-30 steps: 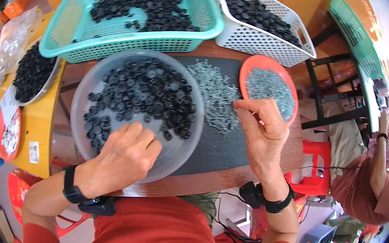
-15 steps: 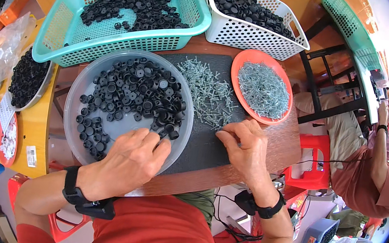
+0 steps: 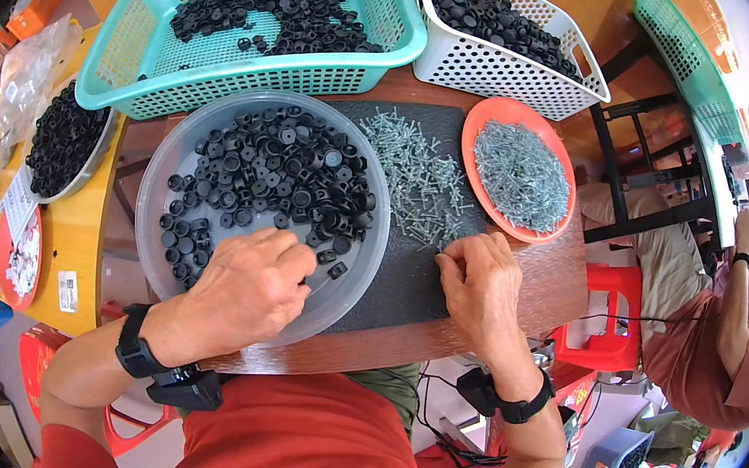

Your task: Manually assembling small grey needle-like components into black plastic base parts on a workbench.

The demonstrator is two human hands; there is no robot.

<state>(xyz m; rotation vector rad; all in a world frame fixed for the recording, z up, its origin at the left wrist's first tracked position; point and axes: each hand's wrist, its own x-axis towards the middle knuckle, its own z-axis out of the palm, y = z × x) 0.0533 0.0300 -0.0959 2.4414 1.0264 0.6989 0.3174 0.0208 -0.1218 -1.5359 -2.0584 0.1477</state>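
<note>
Over the near part of a round translucent tub [image 3: 162,246], my left hand [image 3: 253,282] is closed with its fingers curled down. Whatever it holds is hidden behind the knuckles. Small round black plastic caps [image 3: 283,167] lie heaped in the tub. My right hand [image 3: 482,289] rests at the near right edge of a black mat [image 3: 394,300], thumb and fingertips pinched together; anything between them is too small to make out. Just beyond it, silver screws [image 3: 416,182] are spread loose on the mat. More screws fill an orange-red plate [image 3: 561,233] at the right.
A teal basket [image 3: 272,74] and a white basket [image 3: 504,81], both with black parts, stand behind the tub. On a yellow table [image 3: 66,256] at left are a bowl of black parts [image 3: 69,140] and a red plate [image 3: 23,288]. A person [image 3: 715,353] sits at right beyond a red stool [image 3: 609,318].
The whole view has shifted slightly, so the table things appear farther right. My left hand has moved a little leftward over the tub. My right hand keeps its pinch near the screws.
</note>
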